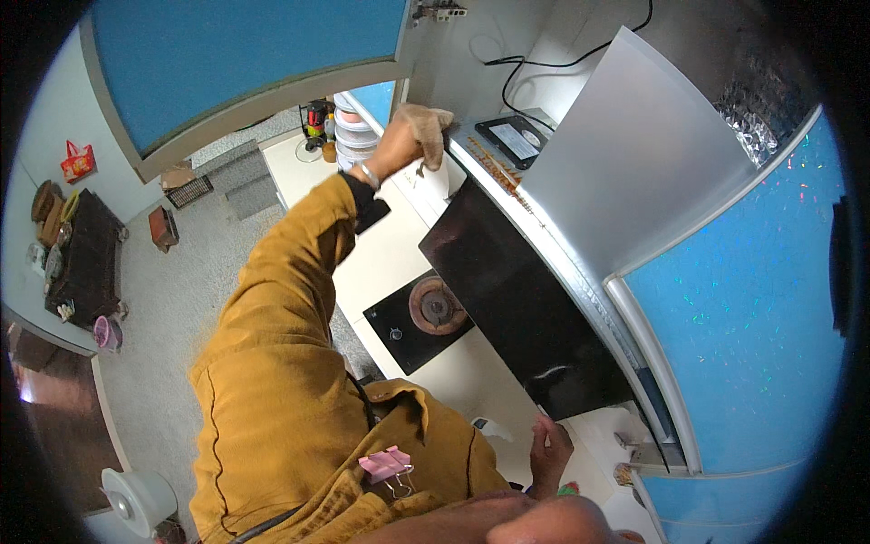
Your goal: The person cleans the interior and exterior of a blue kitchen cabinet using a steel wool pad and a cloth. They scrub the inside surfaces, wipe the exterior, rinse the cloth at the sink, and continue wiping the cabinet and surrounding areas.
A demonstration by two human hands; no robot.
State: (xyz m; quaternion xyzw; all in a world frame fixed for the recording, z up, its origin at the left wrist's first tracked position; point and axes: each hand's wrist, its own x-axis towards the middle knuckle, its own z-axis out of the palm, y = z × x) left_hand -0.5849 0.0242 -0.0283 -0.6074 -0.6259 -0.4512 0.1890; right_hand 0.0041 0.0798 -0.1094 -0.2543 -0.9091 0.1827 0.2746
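Observation:
My left hand (402, 144), at the end of a raised mustard sleeve, is closed on a crumpled beige cloth (432, 133). It is at the left end of the range hood's metal top edge (489, 163), below a raised blue cabinet door (251, 61). Orange-brown grime marks the metal beside a black module (513, 139) with a label. My right hand (550, 452) is low, by the near corner of the hood's black glass panel (523, 306); its fingers are partly curled, and whether they grip the edge cannot be told.
A gas burner (438, 306) on a black glass hob lies beneath the hood on the pale counter (380, 238). Stacked round containers (355, 136) stand at the far end. A black cable (523, 61), a grey panel (639, 156) and foil ducting (751, 136) are above the hood.

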